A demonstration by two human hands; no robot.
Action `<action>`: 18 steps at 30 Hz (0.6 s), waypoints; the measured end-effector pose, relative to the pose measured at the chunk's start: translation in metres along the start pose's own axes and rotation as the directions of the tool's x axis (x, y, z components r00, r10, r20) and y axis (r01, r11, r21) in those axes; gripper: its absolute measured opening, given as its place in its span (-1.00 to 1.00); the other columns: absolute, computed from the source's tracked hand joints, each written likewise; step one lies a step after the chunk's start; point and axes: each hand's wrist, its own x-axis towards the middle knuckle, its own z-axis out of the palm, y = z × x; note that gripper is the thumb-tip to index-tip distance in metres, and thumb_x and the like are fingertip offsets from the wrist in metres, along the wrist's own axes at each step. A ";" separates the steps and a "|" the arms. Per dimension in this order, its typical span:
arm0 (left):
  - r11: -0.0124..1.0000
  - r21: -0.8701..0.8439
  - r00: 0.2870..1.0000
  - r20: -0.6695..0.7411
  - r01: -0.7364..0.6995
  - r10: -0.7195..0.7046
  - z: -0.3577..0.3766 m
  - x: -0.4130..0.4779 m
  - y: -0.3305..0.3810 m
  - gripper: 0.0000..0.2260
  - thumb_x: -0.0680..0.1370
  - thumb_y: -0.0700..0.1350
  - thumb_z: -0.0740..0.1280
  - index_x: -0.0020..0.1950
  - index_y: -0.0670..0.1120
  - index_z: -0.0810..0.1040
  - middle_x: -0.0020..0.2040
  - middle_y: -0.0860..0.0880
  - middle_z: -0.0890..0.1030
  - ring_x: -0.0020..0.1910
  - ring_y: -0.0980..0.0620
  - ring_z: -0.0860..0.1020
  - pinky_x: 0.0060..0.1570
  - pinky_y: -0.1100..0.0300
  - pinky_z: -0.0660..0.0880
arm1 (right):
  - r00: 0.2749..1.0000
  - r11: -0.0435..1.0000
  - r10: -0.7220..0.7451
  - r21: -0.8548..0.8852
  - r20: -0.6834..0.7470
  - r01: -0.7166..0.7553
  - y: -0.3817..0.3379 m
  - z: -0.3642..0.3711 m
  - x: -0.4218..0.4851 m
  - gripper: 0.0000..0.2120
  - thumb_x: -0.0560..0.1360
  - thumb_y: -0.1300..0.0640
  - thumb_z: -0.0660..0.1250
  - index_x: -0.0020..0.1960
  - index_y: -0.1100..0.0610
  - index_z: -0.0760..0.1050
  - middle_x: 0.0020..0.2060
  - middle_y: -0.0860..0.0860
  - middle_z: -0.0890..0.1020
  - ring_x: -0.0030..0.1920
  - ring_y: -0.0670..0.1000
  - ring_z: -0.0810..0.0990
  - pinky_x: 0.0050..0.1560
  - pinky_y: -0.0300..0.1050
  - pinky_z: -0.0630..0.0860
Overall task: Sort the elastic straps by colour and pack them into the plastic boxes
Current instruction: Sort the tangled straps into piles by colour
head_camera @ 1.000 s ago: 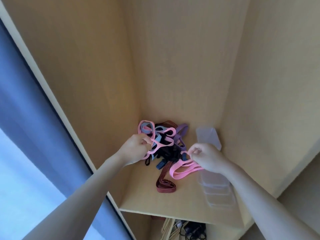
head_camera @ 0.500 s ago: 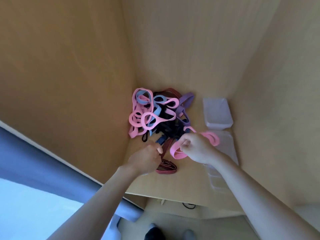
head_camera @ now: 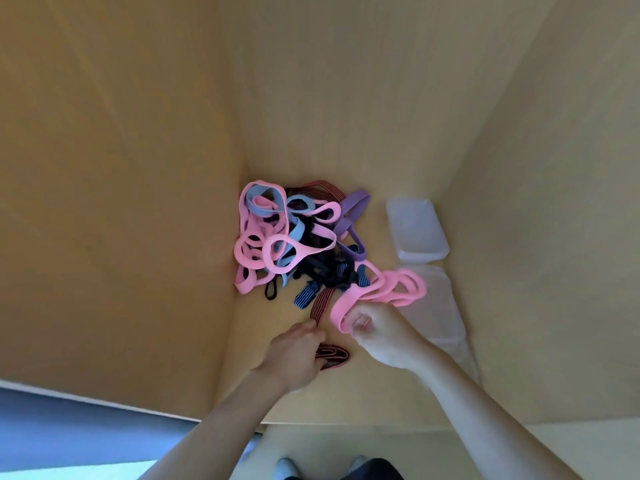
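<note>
Pink strap (head_camera: pixel 391 287) (looped) in right hand (head_camera: pixel 377 336); left hand (head_camera: pixel 294 355) on red strap (head_camera: pixel 334 356)

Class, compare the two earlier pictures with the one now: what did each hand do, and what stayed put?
The left hand let go of the pink straps in the pile and drew back towards the person; it now lies on the dark red strap, grip unclear. The right hand kept hold of its pink bundle beside the clear boxes. Pile and boxes stayed put.
</note>
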 end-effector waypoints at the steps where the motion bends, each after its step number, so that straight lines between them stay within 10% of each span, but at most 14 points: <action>1: 1.000 -0.016 1.000 -0.009 -0.004 0.004 -0.002 0.000 -0.001 -0.76 0.56 0.04 0.37 0.19 0.04 0.48 0.18 0.06 0.47 0.23 0.03 0.47 0.11 0.14 0.44 | 1.000 1.000 0.008 0.004 -0.001 -0.008 0.001 0.004 0.000 -0.82 0.57 0.21 0.28 -0.04 -0.03 0.60 -0.15 -0.14 0.62 -0.18 -0.22 0.56 -0.17 -0.32 0.41; 10: 0.916 -0.394 0.981 -0.138 0.072 -0.137 -0.048 -0.001 0.000 -0.65 0.42 -0.08 0.53 -0.17 0.17 0.34 -0.23 0.16 0.54 -0.28 0.24 0.48 -0.32 0.34 0.31 | 0.997 0.993 -0.063 0.099 -0.043 0.067 -0.015 0.005 0.022 -0.82 0.55 0.01 0.40 0.12 0.01 0.56 -0.03 -0.09 0.61 -0.07 -0.18 0.57 -0.01 -0.23 0.50; 18: 0.666 -0.745 0.954 -0.225 -0.038 -0.197 -0.098 -0.002 0.023 -0.77 0.43 -0.23 0.57 -0.03 -0.16 0.56 -0.23 0.11 0.62 -0.37 0.28 0.47 -0.29 0.43 0.40 | 0.976 0.901 -0.208 0.376 -0.064 0.217 -0.036 -0.024 0.026 -0.86 0.61 0.06 0.38 -0.10 -0.03 0.66 -0.21 0.12 0.71 -0.17 0.15 0.66 -0.09 0.00 0.55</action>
